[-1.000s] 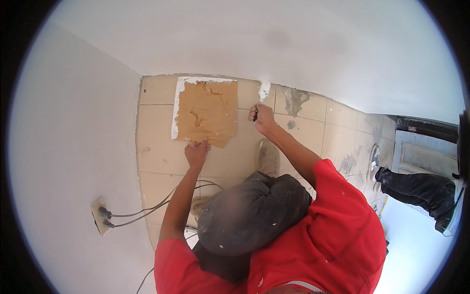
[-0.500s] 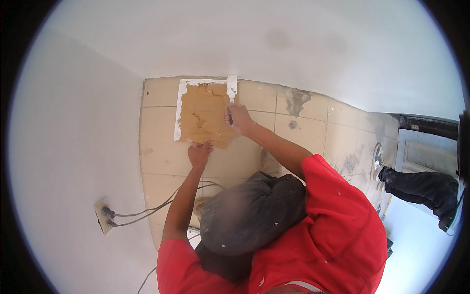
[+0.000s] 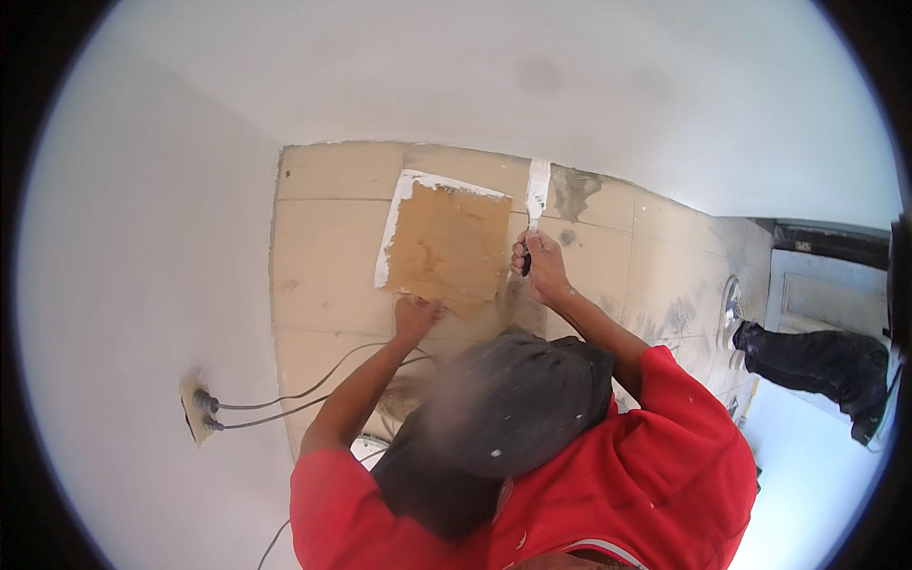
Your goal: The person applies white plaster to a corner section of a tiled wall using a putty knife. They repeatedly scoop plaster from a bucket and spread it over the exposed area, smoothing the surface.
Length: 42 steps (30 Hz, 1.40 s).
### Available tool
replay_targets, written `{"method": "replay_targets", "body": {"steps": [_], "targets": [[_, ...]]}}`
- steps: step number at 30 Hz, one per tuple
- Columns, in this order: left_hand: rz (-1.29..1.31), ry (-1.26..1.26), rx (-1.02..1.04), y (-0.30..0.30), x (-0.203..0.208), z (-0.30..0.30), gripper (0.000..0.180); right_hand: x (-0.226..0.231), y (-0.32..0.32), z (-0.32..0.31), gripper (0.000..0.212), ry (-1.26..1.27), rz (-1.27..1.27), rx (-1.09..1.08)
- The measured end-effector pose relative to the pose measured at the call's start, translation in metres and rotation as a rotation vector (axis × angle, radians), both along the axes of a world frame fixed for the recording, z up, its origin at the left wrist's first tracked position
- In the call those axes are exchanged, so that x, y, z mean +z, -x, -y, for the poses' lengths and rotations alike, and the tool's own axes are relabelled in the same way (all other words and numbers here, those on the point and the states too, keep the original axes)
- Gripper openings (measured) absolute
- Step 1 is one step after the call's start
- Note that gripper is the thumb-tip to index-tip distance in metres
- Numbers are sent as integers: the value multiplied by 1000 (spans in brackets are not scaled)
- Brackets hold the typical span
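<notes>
My left hand (image 3: 418, 318) grips the near edge of a flat, square brown board (image 3: 446, 242) that looks like worn cardboard. White coating runs along the board's far and left edges, and its surface is rough in places. Closed around a dark handle, my right hand (image 3: 543, 268) holds a putty knife (image 3: 538, 190) just to the right of the board. The blade points away from me, coated with white, its tip near the foot of the far wall. Blade and board are apart.
Beige floor tiles (image 3: 328, 247) meet white walls (image 3: 399, 85) ahead and at left. A grey stained patch (image 3: 574, 193) marks the tiles by the wall. Two cables run from a wall socket (image 3: 199, 410) at left. Another person's dark-trousered leg (image 3: 807, 361) shows at right, near a door.
The board has shifted right and turned slightly. My right hand has moved right and a little nearer to me, taking the putty knife off the board's far right corner.
</notes>
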State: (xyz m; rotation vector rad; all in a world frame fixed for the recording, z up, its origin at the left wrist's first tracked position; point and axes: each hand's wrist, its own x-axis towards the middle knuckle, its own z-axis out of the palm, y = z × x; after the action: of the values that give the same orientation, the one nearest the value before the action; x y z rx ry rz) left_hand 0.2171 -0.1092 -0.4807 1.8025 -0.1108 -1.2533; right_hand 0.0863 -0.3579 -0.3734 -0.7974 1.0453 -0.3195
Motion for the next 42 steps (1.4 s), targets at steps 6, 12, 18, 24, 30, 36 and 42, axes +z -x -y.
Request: {"method": "replay_targets", "body": {"steps": [6,12,18,24,30,36,42], "targets": [[-51,67,12,-5,-5,30,31,-3,42,28,18,154,-28,-70],[-64,10,-90,9,-10,56,32,11,48,38,20,262,-76,-90],[-162,146,-40,39,-20,84,30,7,51,38,20,214,5,-137],[-145,84,-62,45,-11,108,26,16,52,32,17,219,-30,-158],[-182,117,-22,52,25,135,24,5,63,40,14,264,-55,-74],[-228,221,-163,48,22,143,19,11,61,40,21,295,-79,-57],[-127,117,-839,11,-16,86,35,-4,69,35,21,308,220,135]]}}
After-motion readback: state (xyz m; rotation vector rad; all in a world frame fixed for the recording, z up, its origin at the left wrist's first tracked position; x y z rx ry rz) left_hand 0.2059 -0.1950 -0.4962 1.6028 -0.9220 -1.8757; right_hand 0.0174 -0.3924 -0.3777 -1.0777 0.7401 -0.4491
